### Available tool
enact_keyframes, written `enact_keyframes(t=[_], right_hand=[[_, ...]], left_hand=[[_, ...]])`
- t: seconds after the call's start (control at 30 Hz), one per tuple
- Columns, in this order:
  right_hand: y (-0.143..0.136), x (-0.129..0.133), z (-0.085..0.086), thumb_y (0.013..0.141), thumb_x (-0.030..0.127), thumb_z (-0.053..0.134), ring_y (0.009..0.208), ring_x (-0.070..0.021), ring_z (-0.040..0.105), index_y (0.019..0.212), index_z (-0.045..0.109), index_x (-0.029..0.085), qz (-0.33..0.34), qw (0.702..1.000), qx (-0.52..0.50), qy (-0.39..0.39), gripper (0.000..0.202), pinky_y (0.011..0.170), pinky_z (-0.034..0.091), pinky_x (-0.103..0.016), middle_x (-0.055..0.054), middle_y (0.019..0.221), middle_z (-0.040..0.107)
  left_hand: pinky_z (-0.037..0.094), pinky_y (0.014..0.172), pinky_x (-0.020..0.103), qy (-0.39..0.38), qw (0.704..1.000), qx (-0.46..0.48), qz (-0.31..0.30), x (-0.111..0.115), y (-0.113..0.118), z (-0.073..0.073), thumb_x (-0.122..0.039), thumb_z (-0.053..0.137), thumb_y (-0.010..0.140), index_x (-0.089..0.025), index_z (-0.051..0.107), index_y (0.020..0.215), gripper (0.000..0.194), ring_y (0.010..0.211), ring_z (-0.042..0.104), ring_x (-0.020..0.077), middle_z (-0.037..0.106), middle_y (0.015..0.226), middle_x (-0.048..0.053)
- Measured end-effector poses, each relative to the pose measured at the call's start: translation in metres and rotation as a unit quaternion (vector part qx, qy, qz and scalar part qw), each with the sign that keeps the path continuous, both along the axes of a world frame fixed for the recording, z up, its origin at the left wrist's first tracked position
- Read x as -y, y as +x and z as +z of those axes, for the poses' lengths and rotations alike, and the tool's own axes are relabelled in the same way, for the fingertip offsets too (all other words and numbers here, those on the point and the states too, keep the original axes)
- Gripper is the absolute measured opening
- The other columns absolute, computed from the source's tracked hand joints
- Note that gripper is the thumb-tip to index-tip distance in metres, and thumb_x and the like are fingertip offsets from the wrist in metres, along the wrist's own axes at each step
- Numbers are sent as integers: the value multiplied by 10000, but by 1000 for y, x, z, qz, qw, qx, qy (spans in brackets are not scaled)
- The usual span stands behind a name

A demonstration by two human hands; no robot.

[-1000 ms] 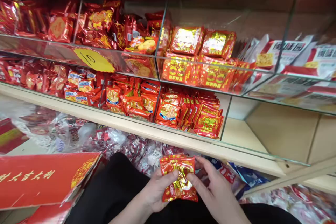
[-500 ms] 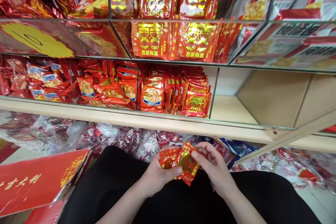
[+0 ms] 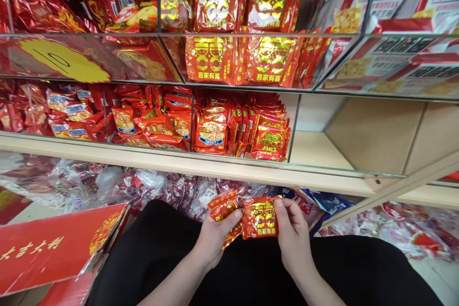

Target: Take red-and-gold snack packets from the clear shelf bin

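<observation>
Above my lap, my left hand (image 3: 216, 235) is closed round a small red and gold packet (image 3: 223, 206), with its thumb on top. To the right of it, my right hand (image 3: 292, 222) pinches the right edge of another red and gold packet (image 3: 260, 218), whose printed face is turned up. The two packets are side by side near my left thumb. Similar packets (image 3: 273, 60) stand behind the glass on the shelf above, and more red packets (image 3: 271, 142) stand in a row on the lower shelf.
A red cardboard box (image 3: 53, 248) lies open at the lower left. Clear bags of wrapped goods (image 3: 172, 190) and a blue bag (image 3: 324, 203) lie under the wooden shelf edge (image 3: 215, 166). A yellow price tag (image 3: 64, 60) hangs on the upper glass.
The right-hand packet has turned from tilted to nearly level, and my right fingers now grip its right edge. My left hand's packet has shifted slightly left and up. The view has shifted a little.
</observation>
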State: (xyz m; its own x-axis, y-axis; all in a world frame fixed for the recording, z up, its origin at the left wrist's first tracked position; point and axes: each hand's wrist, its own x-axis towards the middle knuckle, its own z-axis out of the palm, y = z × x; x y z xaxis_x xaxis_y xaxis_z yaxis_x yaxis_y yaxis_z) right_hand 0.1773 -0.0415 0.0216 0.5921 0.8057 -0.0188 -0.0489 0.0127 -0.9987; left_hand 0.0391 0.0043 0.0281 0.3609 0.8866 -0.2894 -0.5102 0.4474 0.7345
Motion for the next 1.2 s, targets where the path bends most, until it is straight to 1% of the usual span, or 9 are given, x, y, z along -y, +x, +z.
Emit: enact_keyframes(t=[0.13,0.27,0.37,0.57,0.7,0.83,1.0,1.1,1.2], right_hand=[[5,-2,-9,773,490,567,676,-132,513,862,514,211,13,1000,-25,1,298,610,465,-244,10,748,546],[11,-1,-17,776,473,564,699,-148,529,990,512,199,34,999,35,14,351,645,473,-279,-7,767,554],[15,1,-21,793,460,544,739,-157,536,969,517,193,30,995,97,18,321,677,463,-292,-30,822,565],[16,3,-18,799,515,515,682,-136,497,957,513,201,20,998,68,2,351,687,450,-293,4,735,520],[13,4,-15,797,517,524,702,-140,512,962,498,205,24,999,40,-9,354,657,446,-279,-8,783,547],[6,4,-11,815,475,518,669,-135,516,930,510,201,38,996,78,6,297,648,434,-268,5,721,548],[3,5,-4,824,449,513,620,-119,495,874,525,201,34,995,92,13,253,576,417,-233,18,683,539],[2,5,0,828,446,504,611,-121,502,821,539,201,38,994,99,9,248,563,419,-228,19,661,545],[2,6,4,832,443,492,597,-122,512,770,541,202,36,993,116,12,254,558,426,-225,20,654,552]], left_hand=[[528,795,323,45,997,-46,38,-1,1,-1,-167,798,596,-150,662,873,309,789,668,185,727,816,27],[525,709,238,76,992,-73,65,-4,-1,-1,-138,799,586,-142,667,780,235,722,643,136,708,760,11],[536,701,271,28,998,-44,38,-6,-5,2,-158,803,579,-138,673,779,239,721,649,161,698,747,23],[539,720,325,-48,997,22,-61,-7,-8,10,-344,595,820,-302,499,1188,383,818,665,185,680,971,47],[548,566,311,-29,990,-29,-137,-4,-9,6,-486,573,786,-272,543,1008,310,683,648,172,656,950,33],[536,519,265,-13,987,-72,-146,-2,-8,0,-403,697,711,-220,501,813,286,586,611,132,645,739,-16],[527,590,245,4,991,-29,-128,-7,-8,2,-255,727,707,-221,502,806,248,641,622,122,635,734,-37],[519,756,268,26,992,2,-127,-9,-11,5,-160,731,694,-215,543,784,216,816,639,139,647,945,-26],[500,832,287,32,992,9,-124,-9,-13,6,-200,691,741,-198,579,739,112,925,626,166,603,1131,-2]])
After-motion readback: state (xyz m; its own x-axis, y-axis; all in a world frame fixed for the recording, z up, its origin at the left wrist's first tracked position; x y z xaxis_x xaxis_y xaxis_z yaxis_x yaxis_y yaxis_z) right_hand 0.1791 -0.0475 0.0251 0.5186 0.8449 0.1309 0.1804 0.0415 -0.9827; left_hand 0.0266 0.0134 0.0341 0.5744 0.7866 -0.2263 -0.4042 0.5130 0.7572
